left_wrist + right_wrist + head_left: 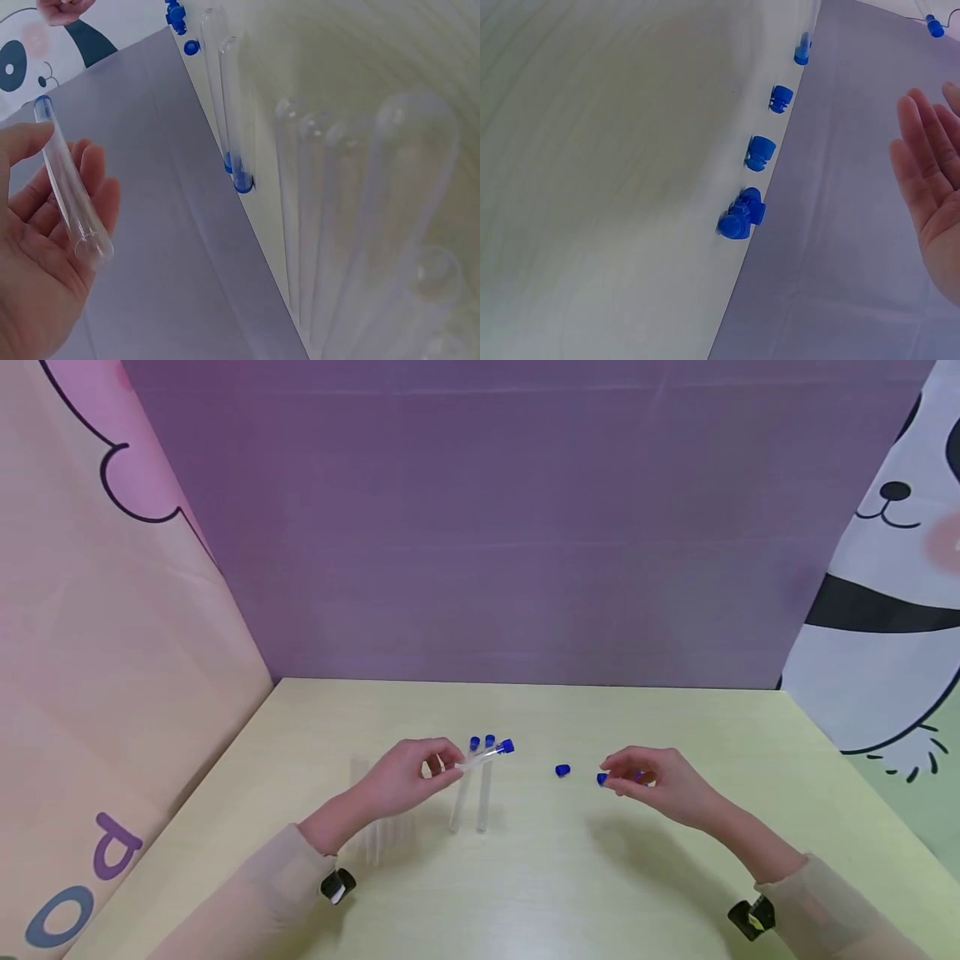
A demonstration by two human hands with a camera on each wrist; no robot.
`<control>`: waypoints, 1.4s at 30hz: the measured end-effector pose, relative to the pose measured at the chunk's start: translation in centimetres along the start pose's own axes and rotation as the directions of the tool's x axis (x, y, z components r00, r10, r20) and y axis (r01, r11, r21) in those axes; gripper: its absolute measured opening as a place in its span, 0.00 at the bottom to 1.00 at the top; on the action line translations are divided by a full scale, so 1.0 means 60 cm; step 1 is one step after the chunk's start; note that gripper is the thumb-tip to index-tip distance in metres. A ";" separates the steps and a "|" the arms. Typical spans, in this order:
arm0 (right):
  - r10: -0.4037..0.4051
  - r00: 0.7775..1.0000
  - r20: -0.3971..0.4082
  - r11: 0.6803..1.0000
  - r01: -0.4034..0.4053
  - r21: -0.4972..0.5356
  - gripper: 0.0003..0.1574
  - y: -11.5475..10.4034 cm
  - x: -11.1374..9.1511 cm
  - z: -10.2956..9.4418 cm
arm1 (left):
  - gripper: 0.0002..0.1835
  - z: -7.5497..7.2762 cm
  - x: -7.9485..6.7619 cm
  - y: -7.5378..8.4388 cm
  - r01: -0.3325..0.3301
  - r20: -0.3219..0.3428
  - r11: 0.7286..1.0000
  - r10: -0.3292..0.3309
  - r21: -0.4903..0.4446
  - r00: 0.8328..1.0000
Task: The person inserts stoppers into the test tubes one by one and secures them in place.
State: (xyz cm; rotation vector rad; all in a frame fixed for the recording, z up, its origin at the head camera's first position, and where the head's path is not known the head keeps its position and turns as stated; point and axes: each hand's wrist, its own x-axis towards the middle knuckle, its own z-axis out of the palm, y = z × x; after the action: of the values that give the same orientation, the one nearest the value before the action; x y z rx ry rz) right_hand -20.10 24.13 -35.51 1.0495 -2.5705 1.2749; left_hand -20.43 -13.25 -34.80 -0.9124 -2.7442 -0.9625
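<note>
My left hand [408,777] pinches a clear test tube [482,758] between thumb and fingers, above the table. A blue cap [507,746] sits on the tube's far end, which points right. In the left wrist view the tube [71,187] lies across the fingers. My right hand [663,783] hovers over several loose blue caps, fingers slightly bent; the right wrist view shows the visible fingers [922,150] with nothing in them. One blue cap [562,770] lies left of that hand, and another cap [602,779] shows by its fingertips.
Two capped test tubes [485,797] lie side by side on the pale table [525,893] between the hands. Several clear tubes without visible caps [315,195] lie under the left forearm. A purple backdrop [525,527] stands along the table's far edge.
</note>
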 end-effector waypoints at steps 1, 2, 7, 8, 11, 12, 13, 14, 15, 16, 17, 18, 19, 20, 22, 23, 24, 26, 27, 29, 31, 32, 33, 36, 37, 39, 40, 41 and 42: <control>0.001 1.000 0.000 1.000 -0.001 0.000 0.11 0.001 -0.001 0.000 | 0.06 -0.001 -0.001 -0.002 -0.003 -0.006 1.000 0.003 0.010 1.000; 0.000 1.000 -0.002 1.000 0.000 -0.004 0.11 0.002 -0.003 0.000 | 0.06 -0.002 -0.002 -0.004 -0.006 -0.012 1.000 0.007 0.020 1.000; -0.006 1.000 -0.015 1.000 0.005 -0.028 0.11 0.010 -0.010 0.000 | 0.06 -0.004 -0.006 -0.016 -0.054 -0.042 0.995 0.057 0.083 0.997; -0.007 1.000 -0.017 0.999 0.006 -0.037 0.11 0.012 -0.012 -0.001 | 0.06 -0.005 -0.007 -0.018 -0.059 -0.044 0.994 0.063 0.090 0.997; -0.008 1.000 -0.019 0.999 0.007 -0.053 0.11 0.019 -0.017 -0.003 | 0.07 -0.006 -0.009 -0.023 -0.061 -0.042 0.994 0.065 0.095 0.997; -0.006 1.000 -0.020 0.998 0.005 -0.059 0.11 0.021 -0.018 -0.004 | 0.07 -0.007 -0.009 -0.024 -0.057 -0.040 0.994 0.061 0.095 0.997; -0.005 1.000 -0.021 0.998 0.004 -0.063 0.11 0.023 -0.019 -0.005 | 0.07 -0.008 -0.009 -0.025 -0.053 -0.038 0.994 0.057 0.091 0.998; -0.002 1.000 -0.022 0.998 0.001 -0.065 0.12 0.024 -0.021 -0.005 | 0.07 -0.008 -0.009 -0.025 -0.048 -0.034 0.995 0.051 0.086 0.998; 0.000 1.000 -0.023 0.998 -0.002 -0.068 0.11 0.026 -0.022 -0.006 | 0.08 -0.009 -0.009 -0.026 -0.042 -0.030 0.996 0.045 0.079 0.999; 0.003 1.000 -0.024 0.997 -0.004 -0.071 0.11 0.027 -0.023 -0.007 | 0.08 -0.010 -0.008 -0.026 -0.039 -0.027 0.997 0.041 0.071 0.999; 0.007 1.000 -0.023 0.997 -0.008 -0.073 0.12 0.028 -0.024 -0.008 | 0.08 -0.010 -0.008 -0.027 -0.034 -0.023 0.997 0.036 0.064 0.999; 0.013 1.000 -0.022 0.997 -0.014 -0.075 0.12 0.028 -0.026 -0.009 | 0.08 -0.011 -0.008 -0.029 -0.031 -0.019 0.998 0.032 0.059 0.999; 0.016 1.000 -0.021 0.997 -0.018 -0.077 0.12 0.029 -0.027 -0.009 | 0.09 -0.012 -0.007 -0.030 -0.030 -0.015 0.998 0.030 0.055 0.999; 0.021 1.000 -0.021 0.997 -0.023 -0.078 0.12 0.030 -0.028 -0.010 | 0.09 -0.013 -0.007 -0.031 -0.028 -0.013 0.998 0.028 0.054 1.000; 0.029 0.999 -0.021 0.996 -0.031 -0.081 0.11 0.031 -0.029 -0.012 | 0.10 -0.014 -0.005 -0.034 -0.025 -0.012 0.998 0.026 0.052 1.000; 0.034 0.999 -0.022 0.996 -0.035 -0.083 0.11 0.031 -0.030 -0.013 | 0.10 -0.015 -0.003 -0.036 -0.023 -0.011 0.998 0.023 0.052 1.000; 0.037 0.999 -0.022 0.996 -0.039 -0.084 0.11 0.031 -0.031 -0.015 | 0.10 -0.016 -0.002 -0.037 -0.023 -0.010 0.998 0.024 0.051 1.000; 0.041 0.999 -0.024 0.995 -0.043 -0.085 0.11 0.031 -0.034 -0.017 | 0.11 -0.016 0.001 -0.040 -0.015 -0.006 0.999 0.016 0.039 1.000; 0.039 0.999 -0.025 0.995 -0.041 -0.087 0.11 0.031 -0.035 -0.019 | 0.11 -0.016 0.003 -0.042 -0.007 -0.003 0.999 0.007 0.032 1.000; 0.036 0.999 -0.027 0.995 -0.038 -0.093 0.11 0.031 -0.038 -0.020 | 0.12 -0.016 0.007 -0.046 0.007 0.005 1.000 -0.007 0.025 1.000; 0.031 0.999 -0.032 0.994 -0.034 -0.100 0.11 0.032 -0.040 -0.021 | 0.12 -0.015 0.010 -0.050 0.021 0.012 1.000 -0.021 0.020 1.000; 0.029 0.999 -0.035 0.994 -0.032 -0.104 0.11 0.033 -0.041 -0.021 | 0.13 -0.014 0.011 -0.053 0.026 0.016 0.999 -0.026 0.020 1.000; 0.030 0.999 -0.037 0.994 -0.033 -0.107 0.11 0.034 -0.043 -0.021 | 0.13 -0.013 0.012 -0.055 0.027 0.019 0.999 -0.028 0.021 0.999; 0.033 0.999 -0.040 0.992 -0.038 -0.117 0.12 0.036 -0.047 -0.022 | 0.14 -0.012 0.014 -0.060 0.025 0.028 0.999 -0.026 0.022 0.999; 0.035 0.999 -0.040 0.992 -0.040 -0.120 0.12 0.037 -0.048 -0.022 | 0.14 -0.011 0.015 -0.061 0.026 0.031 0.999 -0.027 0.023 0.999; 0.037 0.999 -0.038 0.991 -0.042 -0.125 0.12 0.039 -0.050 -0.023 | 0.15 -0.010 0.017 -0.063 0.036 0.042 0.999 -0.037 0.023 0.998; 0.038 0.999 -0.036 0.991 -0.042 -0.126 0.12 0.040 -0.051 -0.024 | 0.16 -0.009 0.018 -0.064 0.045 0.050 0.999 -0.046 0.021 0.998; 0.039 0.999 -0.034 0.991 -0.043 -0.125 0.11 0.041 -0.051 -0.024 | 0.16 -0.008 0.019 -0.066 0.056 0.060 0.998 -0.057 0.019 0.997; 0.039 0.999 -0.031 0.991 -0.043 -0.126 0.11 0.042 -0.052 -0.025 | 0.16 -0.006 0.020 -0.067 0.068 0.069 0.998 -0.069 0.016 0.995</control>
State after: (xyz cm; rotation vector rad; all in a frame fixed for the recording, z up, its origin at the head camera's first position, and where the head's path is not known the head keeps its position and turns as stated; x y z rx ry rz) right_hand -19.57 27.96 -37.36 0.9530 -2.6251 1.1101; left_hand -23.72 -15.37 -36.34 -0.8711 -2.8537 -0.9384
